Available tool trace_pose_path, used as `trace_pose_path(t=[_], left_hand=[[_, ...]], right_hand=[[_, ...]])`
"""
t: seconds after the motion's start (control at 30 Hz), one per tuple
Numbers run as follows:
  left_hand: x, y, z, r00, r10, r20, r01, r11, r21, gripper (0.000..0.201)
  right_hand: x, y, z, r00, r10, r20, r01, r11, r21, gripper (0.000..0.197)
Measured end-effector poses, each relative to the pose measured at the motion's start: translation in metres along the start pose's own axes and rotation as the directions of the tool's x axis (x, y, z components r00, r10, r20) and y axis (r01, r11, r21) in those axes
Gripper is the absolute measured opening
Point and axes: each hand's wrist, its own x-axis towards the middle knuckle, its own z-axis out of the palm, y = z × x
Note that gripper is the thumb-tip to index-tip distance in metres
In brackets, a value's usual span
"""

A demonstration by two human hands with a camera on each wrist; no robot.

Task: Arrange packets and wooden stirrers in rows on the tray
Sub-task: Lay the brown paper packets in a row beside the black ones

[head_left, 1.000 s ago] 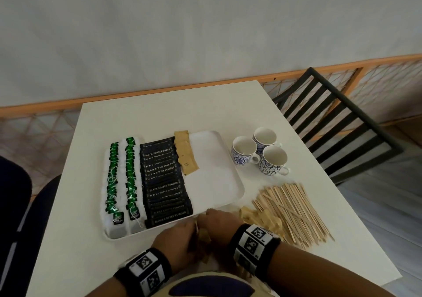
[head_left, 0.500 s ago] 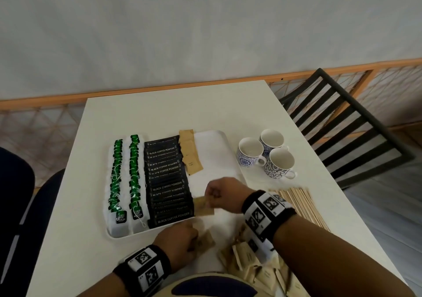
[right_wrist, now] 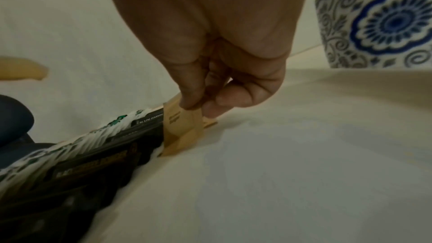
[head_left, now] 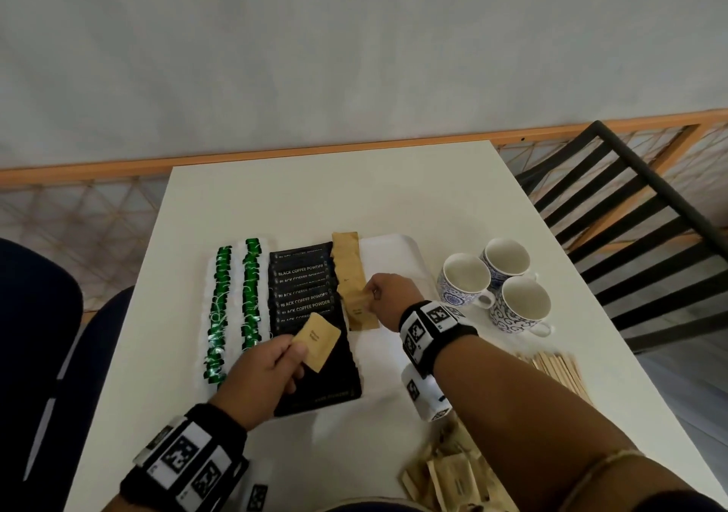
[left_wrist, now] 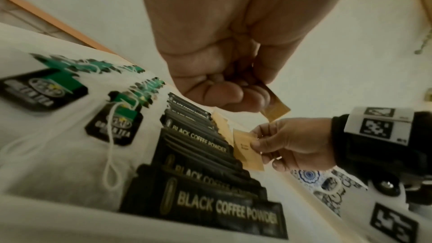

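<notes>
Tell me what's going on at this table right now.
A person is filling a white tray with rows of packets. The right hand pinches a brown packet at the near end of the brown row, beside the black coffee packets. The left hand holds another brown packet above them. Wooden stirrers lie off the tray.

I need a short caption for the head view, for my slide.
Right hand adds a brown packet to the tray row; left hand holds another packet.
</notes>
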Motion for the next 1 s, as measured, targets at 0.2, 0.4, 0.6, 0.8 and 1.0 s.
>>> trace_pose_path(t=[0.2, 0.4, 0.6, 0.8, 1.0], left_hand=[[0.005, 0.000, -0.005, 1.000, -0.026, -0.017, 0.026, 1.000, -0.014, 0.025], [0.008, 0.000, -0.003, 0.997, -0.070, -0.024, 0.067, 0.994, -0.087, 0.025], [0.010, 0.000, -0.002, 0.998, -0.062, -0.021, 0.060, 0.995, -0.081, 0.027], [0.011, 0.001, -0.002, 0.998, -0.062, -0.002, 0.061, 0.993, -0.101, 0.028], [0.017, 0.000, -0.003, 0.997, -0.080, 0.005, 0.080, 0.984, -0.158, 0.028]], right_hand=[[0.010, -0.001, 0.008, 0.995, 0.089, -0.046, -0.080, 0.981, 0.175, 0.021], [0.005, 0.006, 0.014, 0.996, 0.071, -0.048, -0.059, 0.974, 0.221, 0.032], [0.000, 0.005, 0.019, 0.997, -0.079, 0.016, 0.080, 0.995, -0.057, 0.046], [0.003, 0.003, 0.022, 0.996, -0.085, -0.040, 0.083, 0.995, -0.059, 0.028], [0.004, 0.002, 0.024, 0.997, -0.060, -0.048, 0.059, 0.998, -0.022, 0.020]])
